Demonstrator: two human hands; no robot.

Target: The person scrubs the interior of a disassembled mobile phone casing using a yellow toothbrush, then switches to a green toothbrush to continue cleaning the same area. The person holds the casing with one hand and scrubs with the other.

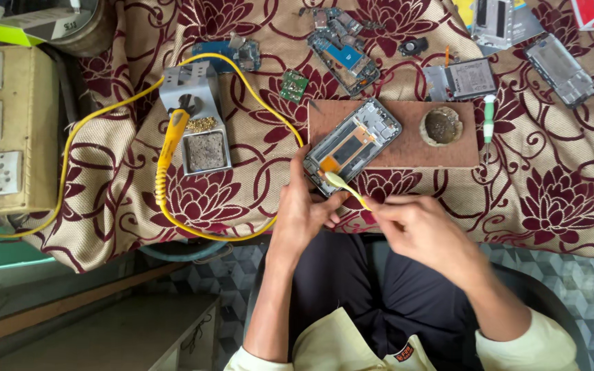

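Both forearms come up from the lap, bare to pale yellow sleeves near the elbows. Left hand [304, 209] is raised, palm turned inward, thumb up, fingers curled at the tips. Right hand [417, 227] sits just beside it, knuckles up, fingers pinched together and pointing left. The hands are close, fingertips nearly meeting.

Left hand [304, 209] steadies opened phone [353, 144]; right hand [417, 227] holds yellow brush [344, 185].

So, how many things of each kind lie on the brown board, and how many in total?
Opened phone frame, steadied by the left hand: 1
Round tin of dark paste: 1
Yellow tool tip, held by the right hand: 1
Total on the brown board: 3
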